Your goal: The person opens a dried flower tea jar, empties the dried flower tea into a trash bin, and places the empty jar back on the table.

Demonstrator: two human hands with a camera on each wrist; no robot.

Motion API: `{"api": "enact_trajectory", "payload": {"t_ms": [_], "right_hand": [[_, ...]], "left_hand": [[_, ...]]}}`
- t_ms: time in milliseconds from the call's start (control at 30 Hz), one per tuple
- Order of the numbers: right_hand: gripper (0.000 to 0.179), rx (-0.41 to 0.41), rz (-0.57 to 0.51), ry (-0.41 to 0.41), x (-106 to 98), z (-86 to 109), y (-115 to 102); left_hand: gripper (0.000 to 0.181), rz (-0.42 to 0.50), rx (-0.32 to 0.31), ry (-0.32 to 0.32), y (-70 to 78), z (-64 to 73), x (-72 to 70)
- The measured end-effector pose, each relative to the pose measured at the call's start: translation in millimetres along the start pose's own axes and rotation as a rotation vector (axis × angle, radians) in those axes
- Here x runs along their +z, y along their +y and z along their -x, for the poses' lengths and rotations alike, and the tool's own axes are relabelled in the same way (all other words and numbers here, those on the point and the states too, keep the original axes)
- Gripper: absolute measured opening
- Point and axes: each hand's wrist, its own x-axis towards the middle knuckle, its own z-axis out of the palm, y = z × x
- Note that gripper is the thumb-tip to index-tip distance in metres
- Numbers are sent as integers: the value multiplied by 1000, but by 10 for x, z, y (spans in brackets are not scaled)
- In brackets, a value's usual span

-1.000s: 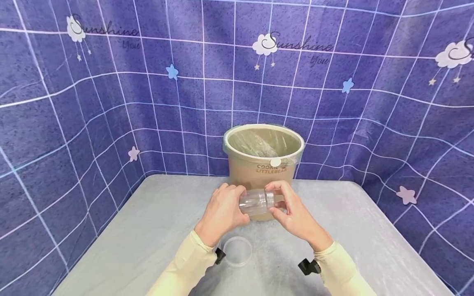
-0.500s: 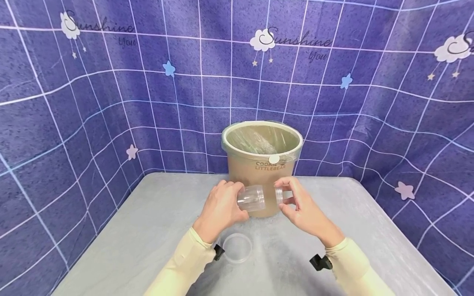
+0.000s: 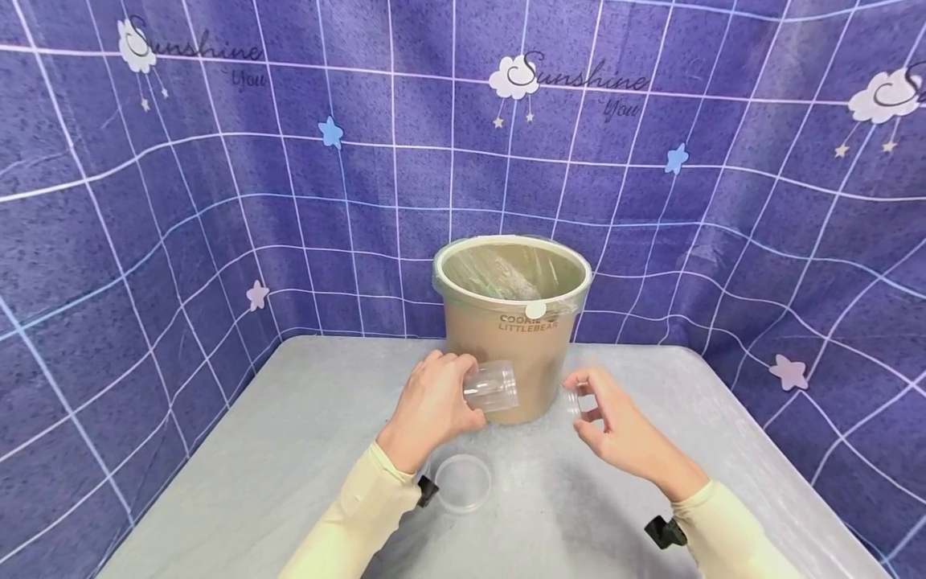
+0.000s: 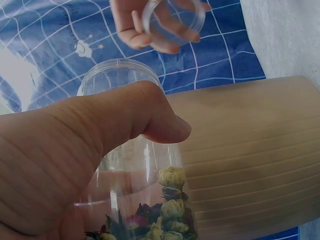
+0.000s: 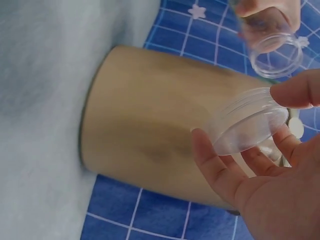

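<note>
My left hand (image 3: 434, 406) grips a clear plastic jar (image 3: 493, 388), tilted on its side with its uncovered mouth facing right. In the left wrist view, dried flower buds (image 4: 170, 215), yellow and dark red, lie at the far end from the mouth. To the right, apart from the jar, my right hand (image 3: 615, 422) pinches a clear screw lid (image 5: 250, 122) by its edge, between thumb and fingers. Both hands are in front of a beige bin (image 3: 506, 350). On the table below them lies a clear round lid-like piece (image 3: 463, 484), close to my left wrist.
The bin stands at the back of the grey table (image 3: 304, 450), lined with a clear bag (image 3: 499, 277). A blue gridded curtain (image 3: 376, 185) hangs behind and along both sides.
A second ago the lid was against the jar's mouth. My right hand has drawn it off and moved right with it. The left hand and jar have stayed nearly still.
</note>
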Motion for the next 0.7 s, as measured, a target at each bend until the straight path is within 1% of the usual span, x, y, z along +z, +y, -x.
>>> {"api": "enact_trajectory", "payload": {"t_ms": [267,467,567,700], "right_hand": [[52,-12,69,-28,28,193,166],[55,19,129,-79,82,332,227],[53,11,194,-94,98,392,252],[54,-32,317,-101,124,452,301]], "left_hand": [[47,-14,-1,4,-4,2,-8],[46,-8,1,19,-21,18,-5],[45,-7,3,21,-24,21,-6],[44,-4,1,28,-32,13,-12]]}}
